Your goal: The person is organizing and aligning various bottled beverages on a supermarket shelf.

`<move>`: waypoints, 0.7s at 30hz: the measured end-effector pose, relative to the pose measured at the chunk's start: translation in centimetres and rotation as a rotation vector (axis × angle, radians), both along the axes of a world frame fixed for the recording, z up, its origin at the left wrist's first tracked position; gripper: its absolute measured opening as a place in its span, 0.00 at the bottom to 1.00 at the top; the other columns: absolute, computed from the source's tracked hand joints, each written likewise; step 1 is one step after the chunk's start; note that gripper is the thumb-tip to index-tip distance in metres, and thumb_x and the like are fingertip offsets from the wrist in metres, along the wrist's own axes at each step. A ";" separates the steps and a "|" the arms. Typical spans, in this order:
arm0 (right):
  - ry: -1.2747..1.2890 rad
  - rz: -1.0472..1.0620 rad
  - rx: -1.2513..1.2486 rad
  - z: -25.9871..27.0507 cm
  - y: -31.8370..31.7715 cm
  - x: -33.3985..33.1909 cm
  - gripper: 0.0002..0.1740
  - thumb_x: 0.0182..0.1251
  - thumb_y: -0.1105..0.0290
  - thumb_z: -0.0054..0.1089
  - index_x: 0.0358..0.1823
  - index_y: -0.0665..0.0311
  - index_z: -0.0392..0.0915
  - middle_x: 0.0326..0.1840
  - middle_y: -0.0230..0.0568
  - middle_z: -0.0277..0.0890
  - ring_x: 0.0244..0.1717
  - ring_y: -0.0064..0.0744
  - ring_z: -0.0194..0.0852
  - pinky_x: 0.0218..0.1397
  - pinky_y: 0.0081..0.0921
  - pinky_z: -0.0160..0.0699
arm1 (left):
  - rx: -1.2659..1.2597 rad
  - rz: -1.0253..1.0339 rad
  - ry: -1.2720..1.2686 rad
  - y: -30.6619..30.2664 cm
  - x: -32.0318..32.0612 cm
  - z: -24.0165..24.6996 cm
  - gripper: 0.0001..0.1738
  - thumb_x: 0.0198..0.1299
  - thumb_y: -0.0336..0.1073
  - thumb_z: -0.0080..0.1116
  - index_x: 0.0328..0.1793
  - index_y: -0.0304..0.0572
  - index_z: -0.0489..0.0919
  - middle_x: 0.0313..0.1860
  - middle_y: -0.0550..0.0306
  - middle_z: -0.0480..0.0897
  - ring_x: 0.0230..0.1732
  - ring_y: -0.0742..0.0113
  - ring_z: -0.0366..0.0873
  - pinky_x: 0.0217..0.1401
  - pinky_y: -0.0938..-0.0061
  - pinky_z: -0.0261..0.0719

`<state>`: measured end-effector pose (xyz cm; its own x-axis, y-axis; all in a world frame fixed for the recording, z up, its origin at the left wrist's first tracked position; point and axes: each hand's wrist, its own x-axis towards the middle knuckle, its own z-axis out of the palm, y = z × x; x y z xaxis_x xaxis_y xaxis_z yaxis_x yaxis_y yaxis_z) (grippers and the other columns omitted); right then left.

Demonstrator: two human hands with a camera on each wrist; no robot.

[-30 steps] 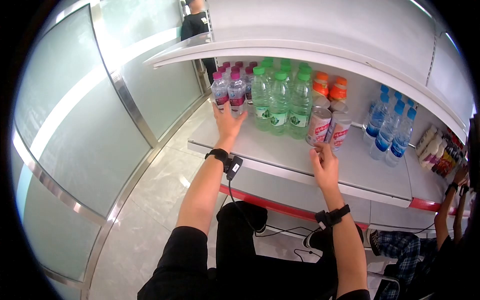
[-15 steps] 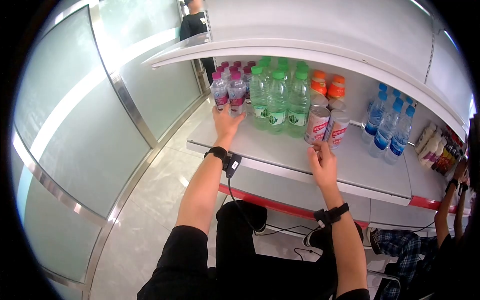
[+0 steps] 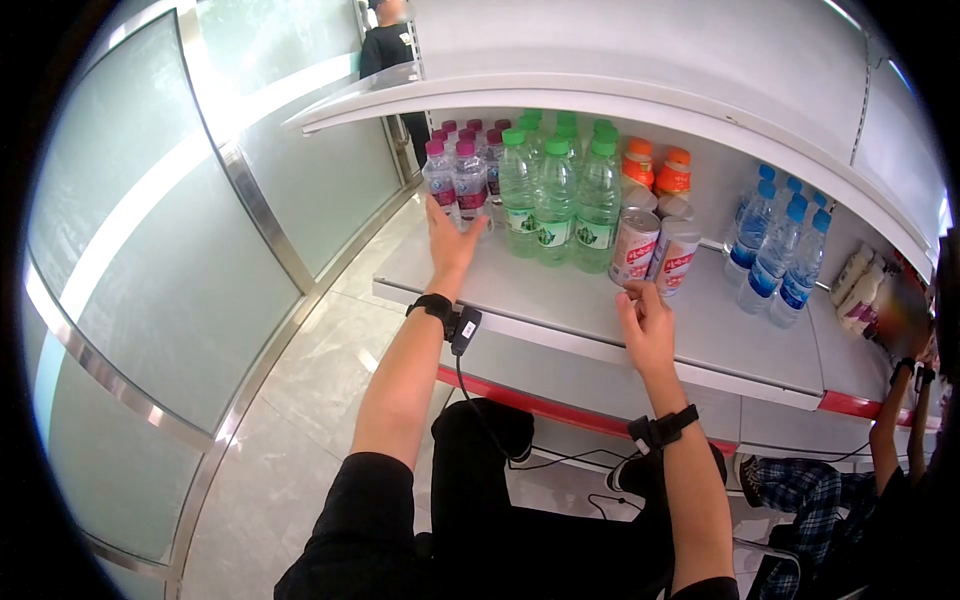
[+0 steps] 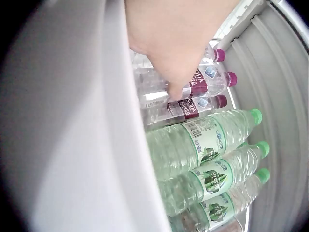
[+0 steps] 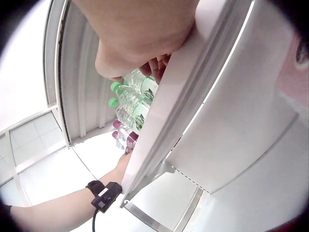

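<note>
Magenta-capped bottles (image 3: 470, 185) stand in rows at the shelf's left end. My left hand (image 3: 452, 248) is at the front two, its fingers extended along the left one and its thumb spread toward the right one. In the left wrist view the thumb of the left hand (image 4: 169, 38) lies over a soda bottle (image 4: 195, 83); whether it presses is unclear. Beside them stand green-capped bottles (image 3: 553, 210). Over the shelf's front edge, just before two pink-and-white cans (image 3: 635, 245), my right hand (image 3: 650, 330) hangs with loosely bent fingers, holding nothing.
Orange-capped bottles (image 3: 673, 172) stand behind the cans, blue-capped bottles (image 3: 768, 262) farther right. An upper shelf (image 3: 600, 95) overhangs the bottles. Frosted panels (image 3: 130, 230) are at the left. Another person's arms (image 3: 885, 420) show at the right, and someone stands at the back.
The front right magenta-capped bottle has shifted slightly left and back, closer to its neighbour. My left fingers have straightened upward along the left bottle. My right hand has barely moved.
</note>
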<state>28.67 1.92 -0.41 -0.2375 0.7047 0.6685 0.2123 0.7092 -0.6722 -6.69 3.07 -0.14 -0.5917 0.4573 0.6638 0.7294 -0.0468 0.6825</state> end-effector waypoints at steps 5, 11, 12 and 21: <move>0.001 0.011 -0.001 0.1 -0.2 0.1 0.15 0.71 0.64 0.60 0.47 0.70 0.77 0.32 0.43 0.81 0.21 0.24 0.63 0.26 0.26 0.64 | -0.021 -0.005 0.012 -0.5 0.0 0.1 0.66 0.51 0.50 0.76 0.82 0.27 0.42 0.80 0.31 0.53 0.80 0.39 0.53 0.80 0.60 0.57; -0.018 -0.007 -0.022 -0.7 0.5 0.0 0.18 0.69 0.60 0.61 0.49 0.69 0.77 0.37 0.48 0.82 0.21 0.35 0.74 0.29 0.33 0.73 | -0.092 0.011 -0.013 0.0 -0.2 -0.1 0.66 0.51 0.52 0.75 0.82 0.28 0.42 0.82 0.33 0.51 0.82 0.44 0.48 0.83 0.62 0.48; -0.048 -0.020 -0.013 -1.0 0.7 -0.2 0.19 0.69 0.59 0.61 0.49 0.69 0.78 0.37 0.48 0.82 0.22 0.36 0.75 0.30 0.34 0.74 | -0.112 -0.012 -0.022 0.0 -0.6 -0.3 0.67 0.50 0.52 0.75 0.83 0.28 0.41 0.82 0.33 0.50 0.83 0.45 0.47 0.84 0.62 0.46; 0.007 0.064 -0.085 0.8 -0.2 0.8 0.21 0.67 0.58 0.63 0.48 0.70 0.77 0.35 0.48 0.82 0.22 0.34 0.75 0.30 0.32 0.74 | -0.039 0.217 0.295 -2.4 5.2 0.2 0.45 0.59 0.47 0.66 0.75 0.29 0.58 0.66 0.29 0.66 0.66 0.33 0.62 0.70 0.46 0.62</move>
